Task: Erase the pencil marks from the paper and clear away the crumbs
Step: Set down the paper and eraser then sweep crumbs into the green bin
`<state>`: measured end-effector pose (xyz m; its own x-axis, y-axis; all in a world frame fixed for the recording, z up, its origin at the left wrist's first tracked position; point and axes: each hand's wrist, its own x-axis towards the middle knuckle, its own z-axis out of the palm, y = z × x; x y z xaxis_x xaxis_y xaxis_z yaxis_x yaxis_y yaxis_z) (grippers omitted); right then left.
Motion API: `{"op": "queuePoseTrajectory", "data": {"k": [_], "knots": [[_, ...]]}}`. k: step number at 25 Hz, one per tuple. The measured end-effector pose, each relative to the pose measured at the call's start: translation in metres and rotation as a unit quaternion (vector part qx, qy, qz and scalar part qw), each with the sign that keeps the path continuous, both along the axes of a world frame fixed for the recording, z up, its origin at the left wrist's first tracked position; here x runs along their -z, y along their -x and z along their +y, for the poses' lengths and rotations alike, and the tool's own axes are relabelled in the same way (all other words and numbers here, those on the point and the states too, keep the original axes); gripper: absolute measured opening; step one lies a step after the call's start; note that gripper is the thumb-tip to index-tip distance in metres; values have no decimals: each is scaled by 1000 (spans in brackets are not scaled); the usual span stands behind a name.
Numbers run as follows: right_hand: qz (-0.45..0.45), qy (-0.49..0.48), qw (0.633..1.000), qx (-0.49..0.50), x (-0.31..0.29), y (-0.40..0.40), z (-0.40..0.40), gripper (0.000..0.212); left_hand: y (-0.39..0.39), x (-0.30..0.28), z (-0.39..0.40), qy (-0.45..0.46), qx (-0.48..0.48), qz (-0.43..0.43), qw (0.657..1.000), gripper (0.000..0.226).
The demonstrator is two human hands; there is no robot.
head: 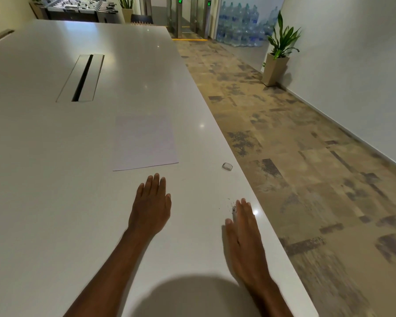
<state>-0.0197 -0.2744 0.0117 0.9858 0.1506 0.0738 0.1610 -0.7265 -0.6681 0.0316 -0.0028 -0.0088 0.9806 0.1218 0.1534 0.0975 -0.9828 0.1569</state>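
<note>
A white sheet of paper lies flat on the white table; I see no pencil marks on it. A small white eraser lies to its right, near the table's right edge. Dark eraser crumbs are scattered just left of my right hand's fingertips. My right hand lies flat on the table with straight fingers, beside the crumbs and close to the edge. My left hand rests flat, palm down, just below the paper's near edge. Neither hand holds anything.
The table's right edge runs diagonally next to my right hand, with patterned floor beyond. A cable slot is set in the table farther back. A potted plant stands by the right wall.
</note>
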Motion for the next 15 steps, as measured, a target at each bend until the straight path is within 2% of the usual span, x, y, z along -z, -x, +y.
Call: {"op": "queuePoseTrajectory", "data": {"k": [1,3,5,6,9,10,11,13,14,15], "knots": [[-6,29,1000,-8,1,17,-2,66,3,1,-4,3,0,3,1000,67],[-14,121,989,-87,8,48,5,72,9,2,-21,11,16,11,1000,70],[-30,233,959,-160,21,58,14,76,16,-4,-45,32,55,36,997,72],[-53,274,946,-164,27,54,15,75,19,-6,-58,51,77,45,995,70],[-75,282,946,-138,18,10,11,68,20,-15,-89,204,113,58,971,65],[-77,275,950,-128,15,-8,6,67,20,-18,-100,290,119,66,947,66],[-63,269,954,-115,11,-24,3,67,21,-22,-109,403,118,79,904,66],[-49,245,964,-95,1,-32,3,66,24,-30,-119,630,90,76,767,59],[-49,219,970,-93,0,-25,6,66,24,-33,-117,694,63,46,716,52],[-54,213,969,-111,2,-8,13,66,24,-36,-109,726,31,4,687,45]]}}
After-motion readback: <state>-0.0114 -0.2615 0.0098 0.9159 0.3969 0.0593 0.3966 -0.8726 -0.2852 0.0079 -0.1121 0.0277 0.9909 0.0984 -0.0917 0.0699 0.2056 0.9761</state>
